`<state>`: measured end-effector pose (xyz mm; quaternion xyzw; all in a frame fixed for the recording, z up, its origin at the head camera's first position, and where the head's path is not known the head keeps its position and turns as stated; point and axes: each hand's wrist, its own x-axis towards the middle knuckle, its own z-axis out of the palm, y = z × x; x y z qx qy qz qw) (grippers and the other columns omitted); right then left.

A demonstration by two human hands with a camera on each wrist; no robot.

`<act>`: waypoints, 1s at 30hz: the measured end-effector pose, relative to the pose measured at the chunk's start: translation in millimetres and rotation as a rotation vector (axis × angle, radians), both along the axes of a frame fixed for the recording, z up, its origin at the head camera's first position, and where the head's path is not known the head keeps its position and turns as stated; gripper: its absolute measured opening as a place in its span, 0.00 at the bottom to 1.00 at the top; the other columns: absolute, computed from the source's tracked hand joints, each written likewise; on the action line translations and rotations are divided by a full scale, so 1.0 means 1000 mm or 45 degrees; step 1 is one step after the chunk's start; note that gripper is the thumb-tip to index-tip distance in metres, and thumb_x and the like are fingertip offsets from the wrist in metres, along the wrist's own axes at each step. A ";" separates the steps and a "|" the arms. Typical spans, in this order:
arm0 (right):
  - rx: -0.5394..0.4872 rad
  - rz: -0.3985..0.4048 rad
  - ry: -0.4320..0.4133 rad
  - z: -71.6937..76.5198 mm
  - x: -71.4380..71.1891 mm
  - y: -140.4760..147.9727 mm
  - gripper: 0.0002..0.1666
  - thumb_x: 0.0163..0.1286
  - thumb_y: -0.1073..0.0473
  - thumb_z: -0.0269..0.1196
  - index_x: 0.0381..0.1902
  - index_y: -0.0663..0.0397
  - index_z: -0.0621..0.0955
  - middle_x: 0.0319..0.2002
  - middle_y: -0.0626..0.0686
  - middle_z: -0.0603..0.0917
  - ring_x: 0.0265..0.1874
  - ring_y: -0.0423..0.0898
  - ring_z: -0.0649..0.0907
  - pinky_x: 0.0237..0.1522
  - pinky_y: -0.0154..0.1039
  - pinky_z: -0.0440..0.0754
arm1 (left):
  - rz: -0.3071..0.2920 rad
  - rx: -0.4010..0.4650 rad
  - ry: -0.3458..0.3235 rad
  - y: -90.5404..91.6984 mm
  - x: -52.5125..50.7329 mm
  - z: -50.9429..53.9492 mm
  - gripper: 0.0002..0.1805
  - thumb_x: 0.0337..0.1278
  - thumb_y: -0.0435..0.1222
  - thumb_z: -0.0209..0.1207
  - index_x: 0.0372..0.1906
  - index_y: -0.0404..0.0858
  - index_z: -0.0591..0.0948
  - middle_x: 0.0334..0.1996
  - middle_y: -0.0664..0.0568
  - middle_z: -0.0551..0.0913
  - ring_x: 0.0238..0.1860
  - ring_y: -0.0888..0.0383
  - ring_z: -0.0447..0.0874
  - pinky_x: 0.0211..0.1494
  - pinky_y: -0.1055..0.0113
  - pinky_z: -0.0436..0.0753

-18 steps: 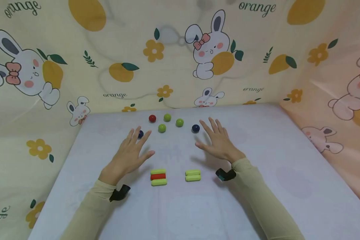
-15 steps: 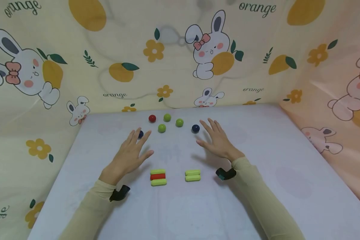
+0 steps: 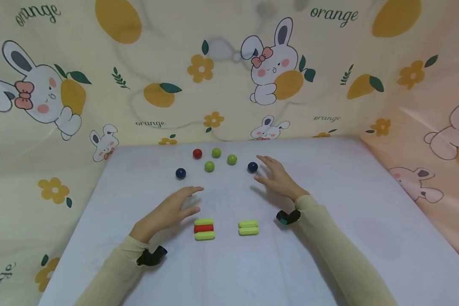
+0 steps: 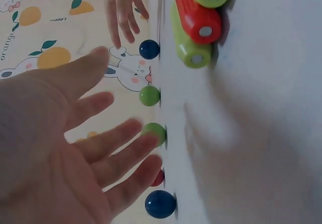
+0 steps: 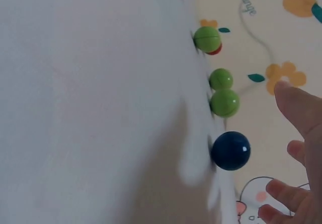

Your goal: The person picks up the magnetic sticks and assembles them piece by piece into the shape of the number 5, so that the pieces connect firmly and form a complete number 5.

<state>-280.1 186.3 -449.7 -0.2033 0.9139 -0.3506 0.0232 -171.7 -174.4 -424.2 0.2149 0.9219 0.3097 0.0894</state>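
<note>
While gripping nothing, holds the left hand (image 3: 168, 212) wide and relaxed above the smooth white table (image 3: 222, 276), near a red rounded rod (image 3: 204, 228) laid snugly between two lime-green rounded rods (image 3: 204, 236). Holds the right hand (image 3: 277, 178) likewise wide, empty, just beside a glossy dark-blue ball (image 3: 253, 167), apparently without touching it; judging by the shadows, hangs both clear of the surface, perhaps to avoid nudging anything round. Toward the back: a second dark-blue ball (image 3: 181, 173), a glossy red ball (image 3: 197, 154) and three glossy lime-green balls (image 3: 232, 159), loosely scattered, presumably steadied only by level support. To the right of the red rod, two more lime-green rods (image 3: 248, 230), flat and side by side, probably bracing each other against rolling.
</note>
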 end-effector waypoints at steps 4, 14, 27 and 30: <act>-0.023 0.017 -0.016 -0.001 -0.007 -0.003 0.44 0.73 0.48 0.64 0.80 0.46 0.58 0.79 0.62 0.58 0.79 0.64 0.55 0.76 0.68 0.51 | -0.095 0.041 -0.092 0.003 0.000 -0.001 0.29 0.66 0.37 0.64 0.70 0.41 0.73 0.63 0.44 0.81 0.59 0.46 0.81 0.63 0.48 0.80; -0.060 0.064 -0.066 -0.005 -0.018 -0.015 0.40 0.76 0.53 0.61 0.79 0.50 0.59 0.79 0.60 0.60 0.79 0.63 0.56 0.78 0.63 0.51 | -0.153 -0.053 -0.240 0.012 0.001 -0.007 0.20 0.64 0.33 0.65 0.60 0.39 0.83 0.51 0.50 0.86 0.46 0.59 0.80 0.52 0.64 0.82; 0.013 -0.038 -0.108 -0.013 -0.019 -0.022 0.29 0.76 0.61 0.58 0.73 0.53 0.69 0.74 0.62 0.68 0.76 0.60 0.65 0.78 0.57 0.59 | -0.156 -0.086 -0.209 0.018 -0.001 -0.007 0.15 0.67 0.30 0.61 0.56 0.33 0.84 0.50 0.46 0.87 0.53 0.52 0.83 0.60 0.54 0.82; 0.032 -0.050 -0.114 -0.011 -0.018 -0.022 0.28 0.75 0.61 0.60 0.71 0.53 0.72 0.73 0.61 0.71 0.75 0.60 0.67 0.77 0.57 0.62 | -0.157 -0.080 -0.197 0.020 -0.003 -0.008 0.16 0.67 0.30 0.61 0.57 0.33 0.83 0.50 0.47 0.85 0.51 0.54 0.82 0.59 0.56 0.82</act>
